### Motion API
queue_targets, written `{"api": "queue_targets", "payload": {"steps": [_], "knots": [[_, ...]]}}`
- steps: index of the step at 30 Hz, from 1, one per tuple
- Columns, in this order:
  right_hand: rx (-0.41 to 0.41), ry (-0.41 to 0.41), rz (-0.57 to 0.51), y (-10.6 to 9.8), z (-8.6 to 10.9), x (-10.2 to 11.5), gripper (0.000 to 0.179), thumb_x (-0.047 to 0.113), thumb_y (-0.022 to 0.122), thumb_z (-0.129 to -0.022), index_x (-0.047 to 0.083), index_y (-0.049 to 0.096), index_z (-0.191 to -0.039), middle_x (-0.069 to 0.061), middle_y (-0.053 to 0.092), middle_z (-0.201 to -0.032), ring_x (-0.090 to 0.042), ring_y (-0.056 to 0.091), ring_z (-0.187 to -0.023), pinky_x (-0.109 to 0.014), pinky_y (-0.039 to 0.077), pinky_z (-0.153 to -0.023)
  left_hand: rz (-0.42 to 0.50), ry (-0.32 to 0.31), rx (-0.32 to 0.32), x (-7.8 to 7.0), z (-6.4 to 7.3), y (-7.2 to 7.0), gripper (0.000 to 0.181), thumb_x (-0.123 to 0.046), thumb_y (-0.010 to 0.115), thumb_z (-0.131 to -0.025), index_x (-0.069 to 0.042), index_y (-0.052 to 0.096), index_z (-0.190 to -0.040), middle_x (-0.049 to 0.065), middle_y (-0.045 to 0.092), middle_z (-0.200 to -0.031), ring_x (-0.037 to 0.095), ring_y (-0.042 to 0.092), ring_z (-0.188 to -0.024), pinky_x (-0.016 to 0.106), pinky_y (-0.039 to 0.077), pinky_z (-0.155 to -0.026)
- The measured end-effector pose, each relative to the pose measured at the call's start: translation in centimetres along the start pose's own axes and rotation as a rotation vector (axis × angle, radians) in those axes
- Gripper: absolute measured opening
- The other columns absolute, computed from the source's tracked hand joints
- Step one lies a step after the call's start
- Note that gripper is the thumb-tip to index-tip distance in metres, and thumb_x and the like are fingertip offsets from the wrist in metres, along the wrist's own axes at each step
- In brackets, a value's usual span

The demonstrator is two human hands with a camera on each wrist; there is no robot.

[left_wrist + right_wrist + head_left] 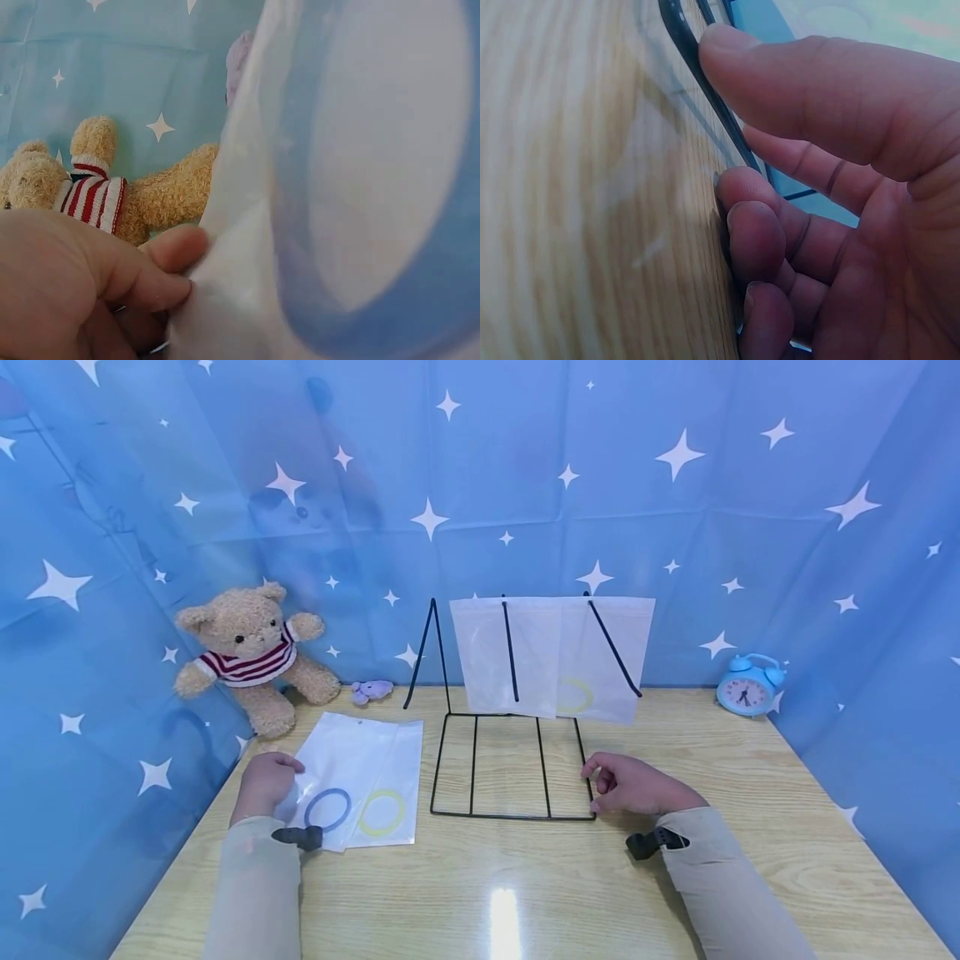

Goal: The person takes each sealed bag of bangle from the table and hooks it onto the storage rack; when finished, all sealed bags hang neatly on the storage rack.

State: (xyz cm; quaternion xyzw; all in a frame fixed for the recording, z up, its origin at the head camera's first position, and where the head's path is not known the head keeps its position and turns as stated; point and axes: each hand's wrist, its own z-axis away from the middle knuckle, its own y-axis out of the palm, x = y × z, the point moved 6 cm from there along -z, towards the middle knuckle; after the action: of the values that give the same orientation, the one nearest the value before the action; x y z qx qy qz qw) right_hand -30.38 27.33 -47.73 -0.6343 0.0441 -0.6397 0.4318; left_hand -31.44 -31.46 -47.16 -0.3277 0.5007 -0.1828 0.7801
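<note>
Two whitish plastic sleeves lie partly overlapping on the left of the table: the left sleeve (pixel 330 760) shows a blue ring (pixel 367 334) and the right sleeve (pixel 401 760) a yellow ring (pixel 382 834). My left hand (pixel 266 783) pinches the left edge of the blue-ring sleeve between thumb and index finger. Centre stage is a black wire rack (pixel 513 816) with three slanted prongs. Two similar sleeves hang from its middle and right prongs. At the front right of its base, my right hand (pixel 641 781) grips the wire, thumb (pixel 739 60) against it and other fingers curled.
A teddy bear (pixel 247 643) in a striped shirt sits at the back left, beside a small purple toy (pixel 371 692). At the back right stands a blue alarm clock (pixel 750 685). Blue star-patterned cloth (pixel 510 460) borders the wooden table (pixel 420 910).
</note>
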Motion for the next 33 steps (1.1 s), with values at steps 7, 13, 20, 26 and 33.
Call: {"api": "queue_targets", "payload": {"steps": [7,13,20,26,33], "knots": [[0.007,-0.006,-0.004,0.0,0.0,-0.1,0.042,0.016,0.084,-0.090,0.005,0.061,-0.123,-0.005,0.057,-0.088,-0.019,0.052,-0.073,-0.030,0.047,-0.064,0.007,0.054,0.117,-0.2,0.2,0.5,0.052,-0.006,0.035,-0.102,-0.007,0.058,-0.148,0.030,0.031,-0.165,0.051,0.034,-0.143,0.073,0.030,-0.115],[0.006,0.000,0.006,0.0,-0.1,-0.3,0.041,0.016,0.084,-0.089,0.006,0.062,-0.123,-0.005,0.056,-0.087,-0.020,0.051,-0.072,-0.030,0.046,-0.063,0.030,0.149,0.250,-0.8,0.1,1.3,0.061,-0.003,0.041,-0.100,-0.014,0.047,-0.160,0.023,0.022,-0.173,0.051,0.016,-0.157,0.078,0.012,-0.121],[0.002,0.004,0.000,0.0,-0.1,-0.4,0.041,0.016,0.084,-0.089,0.006,0.062,-0.122,-0.005,0.056,-0.088,-0.021,0.052,-0.074,-0.031,0.046,-0.064,0.180,0.172,0.307,-1.4,0.9,1.6,0.052,-0.003,0.045,-0.101,-0.011,0.058,-0.151,0.019,0.030,-0.171,0.047,0.022,-0.156,0.072,0.016,-0.124],[0.004,-0.002,-0.004,0.0,-0.1,-0.4,0.041,0.015,0.083,-0.090,0.005,0.062,-0.123,-0.005,0.057,-0.088,-0.020,0.053,-0.074,-0.030,0.047,-0.064,0.229,0.210,0.336,-1.8,1.3,1.8,0.048,-0.004,0.045,-0.101,-0.010,0.064,-0.145,0.020,0.033,-0.169,0.047,0.022,-0.155,0.072,0.014,-0.123],[0.002,-0.009,0.009,-0.1,-0.1,-0.3,0.040,0.015,0.083,-0.091,0.005,0.061,-0.123,-0.005,0.057,-0.088,-0.021,0.052,-0.074,-0.030,0.046,-0.064,0.323,0.298,0.344,-2.4,1.1,2.2,0.050,-0.003,0.043,-0.104,-0.010,0.057,-0.152,0.020,0.042,-0.164,0.031,0.055,-0.136,0.044,0.047,-0.113]]}}
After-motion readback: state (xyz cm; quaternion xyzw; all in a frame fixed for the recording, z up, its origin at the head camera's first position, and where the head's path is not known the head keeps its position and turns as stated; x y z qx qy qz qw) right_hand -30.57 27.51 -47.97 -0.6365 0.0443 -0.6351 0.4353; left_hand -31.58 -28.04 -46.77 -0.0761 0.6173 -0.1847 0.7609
